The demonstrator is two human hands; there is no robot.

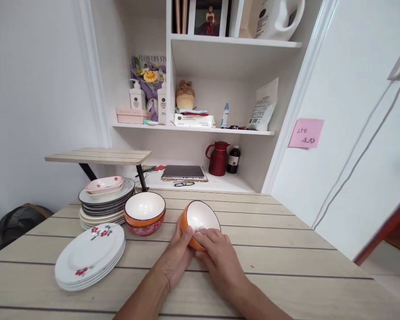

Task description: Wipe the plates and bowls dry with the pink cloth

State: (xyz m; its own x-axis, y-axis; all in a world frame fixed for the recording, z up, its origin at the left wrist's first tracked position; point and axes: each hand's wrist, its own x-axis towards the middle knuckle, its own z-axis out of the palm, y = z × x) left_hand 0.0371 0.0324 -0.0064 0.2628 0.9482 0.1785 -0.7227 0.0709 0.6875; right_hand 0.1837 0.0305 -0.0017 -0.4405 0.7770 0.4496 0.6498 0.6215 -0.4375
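An orange bowl (204, 215) with a white inside and a dark rim is tilted toward me, above or resting on the table; I cannot tell which. My left hand (182, 249) grips its left side, thumb at the rim. My right hand (218, 251) holds the near right side, its fingers reaching over the rim into the bowl. Whether anything thin lies under those fingers is hidden. To the left stands another orange bowl (145, 206), nested in a red patterned bowl (146, 230).
White flowered plates (90, 253) are stacked at the left. Behind them, a taller plate stack (106, 206) carries a pink-dotted dish (104, 184), near a small raised shelf (98, 156). At the back are a laptop (182, 171), glasses (184, 183) and a red jug (218, 159).
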